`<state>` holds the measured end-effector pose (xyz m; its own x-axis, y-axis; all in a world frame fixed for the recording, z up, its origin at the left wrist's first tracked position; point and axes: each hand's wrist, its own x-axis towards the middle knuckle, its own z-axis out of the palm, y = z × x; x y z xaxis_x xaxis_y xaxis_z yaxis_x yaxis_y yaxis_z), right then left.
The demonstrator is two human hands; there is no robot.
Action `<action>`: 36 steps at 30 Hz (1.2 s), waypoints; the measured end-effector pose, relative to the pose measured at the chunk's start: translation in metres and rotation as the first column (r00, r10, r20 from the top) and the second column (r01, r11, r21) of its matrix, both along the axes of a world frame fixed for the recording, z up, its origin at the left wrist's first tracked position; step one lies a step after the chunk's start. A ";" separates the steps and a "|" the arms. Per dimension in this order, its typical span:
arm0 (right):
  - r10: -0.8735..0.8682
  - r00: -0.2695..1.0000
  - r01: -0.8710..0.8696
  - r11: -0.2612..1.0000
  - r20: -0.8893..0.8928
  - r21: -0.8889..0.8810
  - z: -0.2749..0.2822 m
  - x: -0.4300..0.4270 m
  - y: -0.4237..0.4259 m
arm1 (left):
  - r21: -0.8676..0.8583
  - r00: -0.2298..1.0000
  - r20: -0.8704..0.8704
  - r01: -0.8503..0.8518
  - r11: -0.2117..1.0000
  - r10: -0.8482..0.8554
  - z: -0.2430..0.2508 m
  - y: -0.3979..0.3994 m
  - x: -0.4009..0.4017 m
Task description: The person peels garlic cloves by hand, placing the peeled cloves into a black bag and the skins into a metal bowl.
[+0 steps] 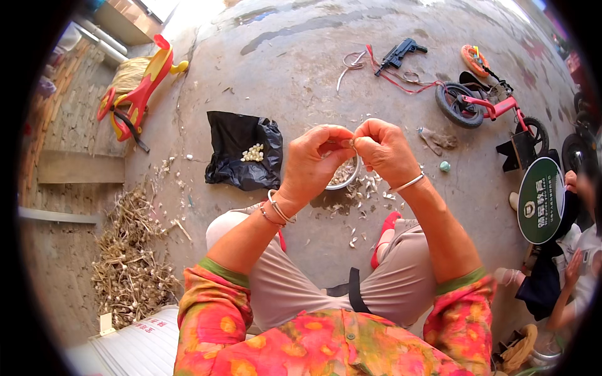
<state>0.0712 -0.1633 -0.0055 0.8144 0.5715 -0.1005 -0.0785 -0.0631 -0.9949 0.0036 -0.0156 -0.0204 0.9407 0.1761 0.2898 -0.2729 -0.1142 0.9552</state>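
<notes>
My left hand [316, 164] and my right hand [386, 149] meet fingertip to fingertip above a bowl. Between them they pinch a small garlic clove [350, 142], partly hidden by the fingers. Beneath the hands, a round metal-rimmed bowl [347, 184] holds garlic cloves or skins; my hands cover much of it. Pale garlic skins [371, 184] lie scattered on the floor at its right. To the left, a small pile of peeled garlic cloves [252, 152] rests on a spread black plastic bag [221, 162].
A heap of dried garlic bulbs [134, 277] lies at left, near a white sack [141, 340]. A red-yellow ride-on toy [146, 89], toy gun [400, 54], red balance bike [494, 109], glove [437, 140] and small ball [445, 166] surround the area. People [571, 277] are at right beside a green oval sign [541, 200].
</notes>
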 end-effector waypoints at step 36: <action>-0.086 0.891 0.165 0.976 0.446 -0.141 0.011 -0.009 -0.020 | -0.173 0.969 -0.198 0.114 0.978 -0.148 -0.003 0.001 0.002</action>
<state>0.0625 -0.1832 0.0060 0.8622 0.4679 0.1942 0.3412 -0.2529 -0.9053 0.0059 -0.0149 -0.0238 0.9952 0.0753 0.0627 -0.0677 0.0668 0.9955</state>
